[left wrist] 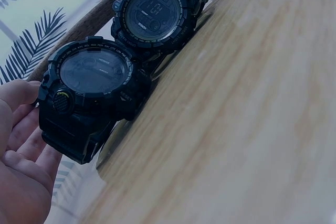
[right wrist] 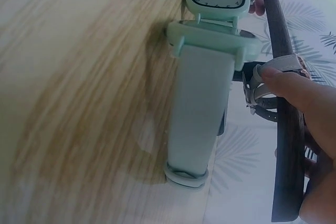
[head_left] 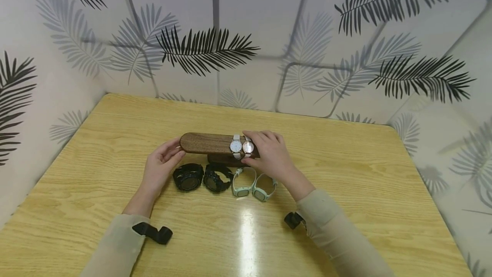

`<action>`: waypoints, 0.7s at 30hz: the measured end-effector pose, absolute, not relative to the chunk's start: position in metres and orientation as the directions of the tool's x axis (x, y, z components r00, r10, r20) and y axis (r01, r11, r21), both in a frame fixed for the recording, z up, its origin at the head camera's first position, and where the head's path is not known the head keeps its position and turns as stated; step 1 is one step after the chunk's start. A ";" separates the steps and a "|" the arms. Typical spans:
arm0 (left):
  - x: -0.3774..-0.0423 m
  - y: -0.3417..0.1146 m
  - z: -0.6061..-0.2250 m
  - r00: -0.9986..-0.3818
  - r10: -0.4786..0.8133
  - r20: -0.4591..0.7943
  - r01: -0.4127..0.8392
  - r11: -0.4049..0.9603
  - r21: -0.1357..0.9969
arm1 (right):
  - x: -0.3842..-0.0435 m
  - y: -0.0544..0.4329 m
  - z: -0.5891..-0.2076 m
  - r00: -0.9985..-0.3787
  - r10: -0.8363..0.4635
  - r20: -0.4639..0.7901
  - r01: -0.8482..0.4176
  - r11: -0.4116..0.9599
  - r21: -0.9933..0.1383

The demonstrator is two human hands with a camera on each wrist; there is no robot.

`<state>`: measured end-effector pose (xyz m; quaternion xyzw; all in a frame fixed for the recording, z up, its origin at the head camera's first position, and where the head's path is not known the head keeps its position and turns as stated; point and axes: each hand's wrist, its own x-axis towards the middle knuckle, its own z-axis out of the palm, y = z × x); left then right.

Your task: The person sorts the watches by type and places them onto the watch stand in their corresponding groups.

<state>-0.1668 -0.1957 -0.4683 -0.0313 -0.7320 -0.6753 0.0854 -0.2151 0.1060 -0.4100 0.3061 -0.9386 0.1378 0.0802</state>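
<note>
A dark wooden watch stand (head_left: 207, 143) with a rounded bar stands mid-table. Two round-faced wristwatches with pale straps, a white-dial watch (head_left: 236, 146) and a rose-gold watch (head_left: 248, 148), are wrapped side by side around its right part. My left hand (head_left: 159, 166) holds the bar's left end between thumb and fingers. At the right part, my right hand (head_left: 272, 155) grips the rose-gold watch against the bar, with its thumb on the pale strap (right wrist: 283, 64) below and fingers over the far side. The bar's right end is hidden under this hand in the head view.
Before the stand sit two black digital watches (head_left: 190, 183), their straps closed in loops. To their right are two mint-green watches (head_left: 260, 194), also looped. The wooden table (head_left: 215, 243) meets a leaf-patterned wall (head_left: 238, 76) at the back.
</note>
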 end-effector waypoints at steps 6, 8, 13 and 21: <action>-0.167 -0.196 -0.469 -0.983 -0.067 0.171 0.165 0.087 0.982 | -0.215 0.107 -0.410 -0.796 -0.556 0.239 -0.601 0.770 -0.214; -0.167 -0.196 -0.469 -0.983 -0.066 0.170 0.164 0.087 0.983 | -0.215 0.108 -0.408 -0.788 -0.562 0.250 -0.611 0.762 -0.215; -0.166 -0.196 -0.468 -0.983 -0.068 0.168 0.162 0.084 0.983 | -0.210 0.113 -0.400 -0.735 -0.601 0.312 -0.670 0.714 -0.204; -0.166 -0.196 -0.467 -0.983 -0.069 0.170 0.164 0.081 0.983 | -0.188 0.122 -0.395 -0.445 -0.773 0.452 -0.888 0.448 -0.107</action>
